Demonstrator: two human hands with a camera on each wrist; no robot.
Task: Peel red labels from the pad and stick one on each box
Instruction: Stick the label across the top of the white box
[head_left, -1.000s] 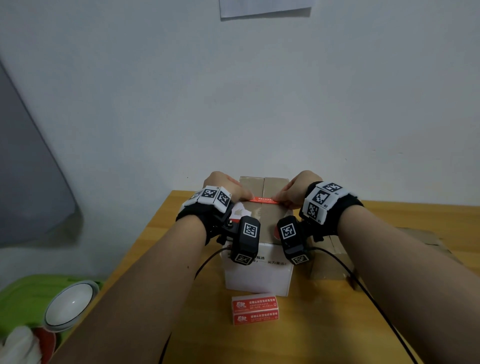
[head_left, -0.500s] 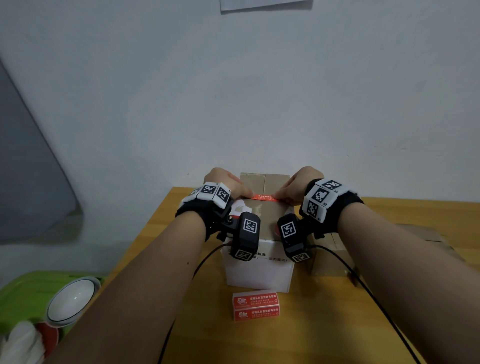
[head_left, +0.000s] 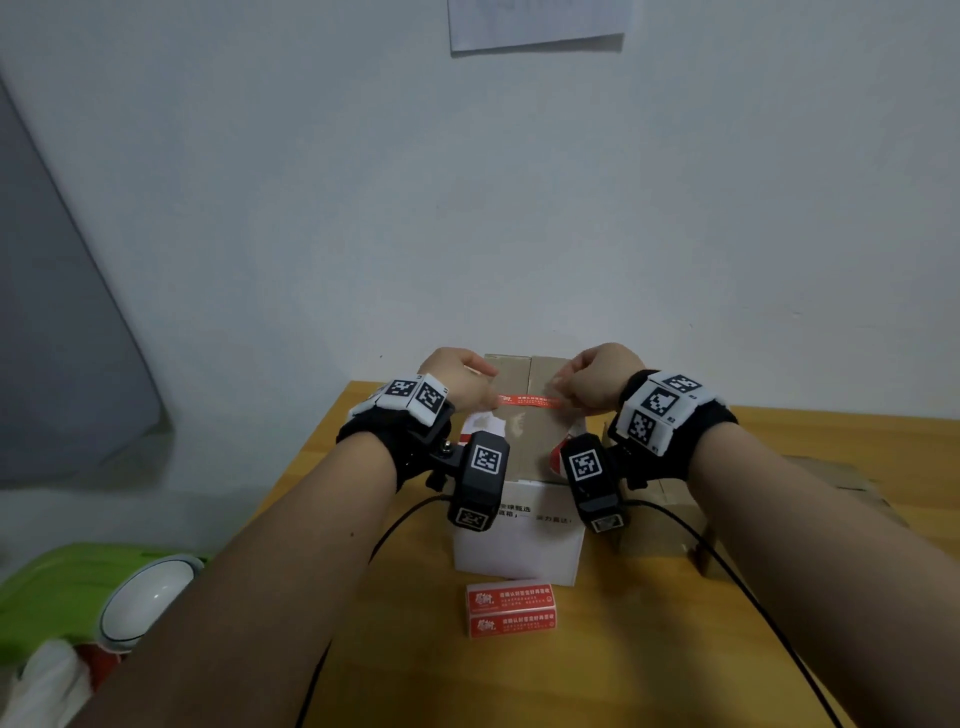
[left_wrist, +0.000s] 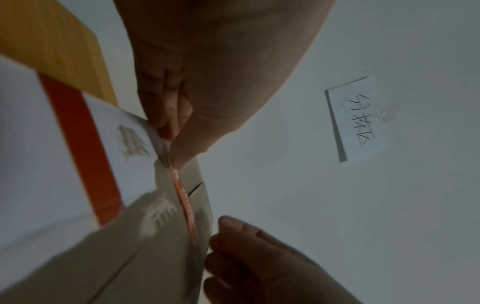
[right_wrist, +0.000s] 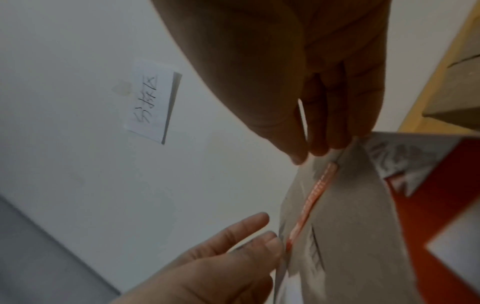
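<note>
A white box (head_left: 519, 530) with a brown taped top (left_wrist: 161, 236) stands on the wooden table. A red label (head_left: 530, 400) is stretched flat across that top, close to the surface. My left hand (head_left: 485, 402) pinches its left end between thumb and fingers (left_wrist: 179, 152). My right hand (head_left: 569, 397) is curled at the right end, its fingertips (right_wrist: 324, 148) at the label's (right_wrist: 314, 195) tip. Whether the label touches the box I cannot tell. The pad of red labels (head_left: 511, 608) lies in front of the box.
A brown cardboard box (head_left: 660, 525) stands just right of the white one, with flat cardboard (head_left: 831, 478) behind it. A white bowl (head_left: 150, 597) rests on a green thing at the lower left. A paper note (head_left: 535, 26) hangs on the wall. Wrist-camera cables trail across the table.
Both hands stay at the label's ends over the box top. Only the head view has shifted a little.
</note>
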